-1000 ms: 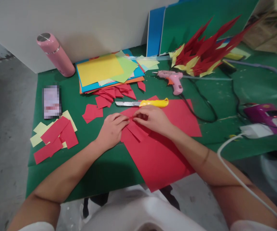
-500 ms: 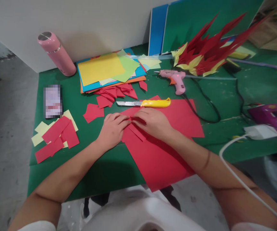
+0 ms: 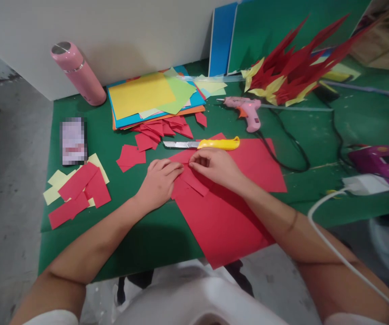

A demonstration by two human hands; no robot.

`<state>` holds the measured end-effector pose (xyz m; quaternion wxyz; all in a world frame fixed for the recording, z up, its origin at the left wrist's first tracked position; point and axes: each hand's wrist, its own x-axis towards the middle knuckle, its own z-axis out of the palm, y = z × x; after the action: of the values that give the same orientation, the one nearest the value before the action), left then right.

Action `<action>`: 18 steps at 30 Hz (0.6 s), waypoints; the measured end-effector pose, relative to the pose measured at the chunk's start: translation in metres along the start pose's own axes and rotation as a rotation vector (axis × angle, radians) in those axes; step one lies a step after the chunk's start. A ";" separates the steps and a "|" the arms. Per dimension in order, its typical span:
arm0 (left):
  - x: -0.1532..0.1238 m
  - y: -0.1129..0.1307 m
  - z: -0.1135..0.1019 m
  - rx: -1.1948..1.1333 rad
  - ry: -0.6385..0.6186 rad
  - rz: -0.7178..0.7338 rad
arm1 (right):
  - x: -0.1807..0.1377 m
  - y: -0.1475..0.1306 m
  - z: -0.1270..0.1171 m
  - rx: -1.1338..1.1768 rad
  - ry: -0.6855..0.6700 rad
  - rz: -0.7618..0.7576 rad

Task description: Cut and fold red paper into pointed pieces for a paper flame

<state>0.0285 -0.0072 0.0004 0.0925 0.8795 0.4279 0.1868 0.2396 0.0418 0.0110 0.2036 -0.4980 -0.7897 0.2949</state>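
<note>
A small red paper piece [image 3: 191, 179] lies on a large red sheet [image 3: 228, 212] in the middle of the green table [image 3: 147, 239]. My left hand [image 3: 159, 180] presses flat on the piece's left end, fingers together. My right hand [image 3: 215, 167] pinches the paper's upper edge with thumb and fingertips. A yellow-handled utility knife [image 3: 211, 144] lies just beyond my right hand, blade pointing left.
Red cut pieces [image 3: 160, 133] lie behind my hands, more red and yellow strips [image 3: 79, 189] at left. Also on the table are a coloured paper stack [image 3: 147, 97], a pink bottle [image 3: 79, 74], a phone [image 3: 73, 141], a pink glue gun [image 3: 247, 110] and a red-yellow paper spray [image 3: 292, 67].
My right hand has lifted its fingertips into a pinch on the red paper's upper edge. My left hand stays pressed in place.
</note>
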 end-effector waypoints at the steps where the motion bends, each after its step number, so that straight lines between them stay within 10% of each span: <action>1: 0.000 0.000 0.000 -0.004 0.002 0.001 | 0.000 0.000 0.000 -0.007 -0.001 -0.002; 18: 0.000 0.006 -0.002 0.048 -0.038 -0.048 | 0.000 0.002 0.008 -0.132 -0.011 -0.111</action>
<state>0.0316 -0.0108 0.0042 0.0840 0.8744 0.4512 0.1576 0.2367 0.0402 0.0037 0.1821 -0.4640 -0.8350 0.2332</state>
